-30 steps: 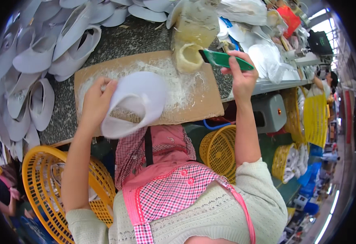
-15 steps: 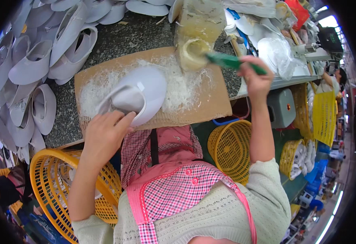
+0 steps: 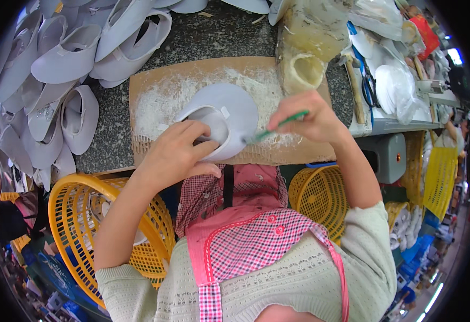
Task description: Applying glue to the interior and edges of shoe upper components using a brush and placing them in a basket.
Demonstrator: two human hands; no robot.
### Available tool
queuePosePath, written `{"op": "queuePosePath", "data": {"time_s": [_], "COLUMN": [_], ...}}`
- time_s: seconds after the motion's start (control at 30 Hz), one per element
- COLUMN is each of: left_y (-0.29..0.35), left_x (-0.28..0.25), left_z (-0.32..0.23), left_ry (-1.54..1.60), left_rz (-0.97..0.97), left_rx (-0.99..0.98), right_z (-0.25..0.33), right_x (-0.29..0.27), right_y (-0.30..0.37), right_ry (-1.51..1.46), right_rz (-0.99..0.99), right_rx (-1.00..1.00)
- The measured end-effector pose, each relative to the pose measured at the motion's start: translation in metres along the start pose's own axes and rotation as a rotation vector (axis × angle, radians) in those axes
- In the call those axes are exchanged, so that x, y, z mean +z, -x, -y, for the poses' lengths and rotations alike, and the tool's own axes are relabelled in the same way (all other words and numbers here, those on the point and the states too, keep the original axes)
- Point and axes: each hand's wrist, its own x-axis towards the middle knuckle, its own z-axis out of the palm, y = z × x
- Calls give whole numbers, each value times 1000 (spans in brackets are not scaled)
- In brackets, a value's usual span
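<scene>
A white shoe upper (image 3: pixel 234 102) lies on a glue-smeared piece of cardboard (image 3: pixel 313 155), its opening facing my left hand (image 3: pixel 177 153). Fingers of that hand reach into the opening and hold the upper by its near left edge. A slim green-handled brush (image 3: pixel 266 134) is gripped in my right hand (image 3: pixel 311 119), its blurred tip at the right side of the upper. Whether the tip touches the surface I cannot tell. Behind my right hand stands a yellowish, glue-crusted pot (image 3: pixel 307 72) with a round mouth.
Piles of white uppers (image 3: pixel 66 59) cover the left of the speckled worktop (image 3: pixel 192 43). Scissors (image 3: pixel 369 88) and plastic-wrapped white pieces (image 3: pixel 393 91) lie at the right. Yellow baskets (image 3: pixel 63 214) (image 3: pixel 321 188) stand below the table's front edge. Another person's arm shows at far left.
My right hand has brought the brush from the pot's mouth down and left to the upper. My left hand has shifted its fingers into the opening. The whole view has shifted slightly.
</scene>
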Motion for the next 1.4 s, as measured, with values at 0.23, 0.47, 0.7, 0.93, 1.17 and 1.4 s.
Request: {"op": "queuePosePath", "data": {"time_s": [0.23,0.47,0.7,0.93,1.17,1.4], "left_y": [-7,-26,-40,-37,-52,-39], "left_x": [-2,-10,-48,-8,-17,-9], "left_z": [2,-3,-16,-17,-31,-30], "left_ry": [5,55,829,1155,1412,1431], "left_rz": [-16,133,-148,-81,141,-8], "left_rx": [69,-30,-585,-732,-820,-768], "right_z": [-12,17,2,0,22,32], "right_x": [4,-5,-55,-62,-3,7], "right_y": [-38,35,61,97,34,7], "right_ry": [177,-9,347,17,-284,134], "right_rz": [-333,-341,-817,-1016,-780,-461], "right_rx": [-106,-33,72,101,-79,-241]}}
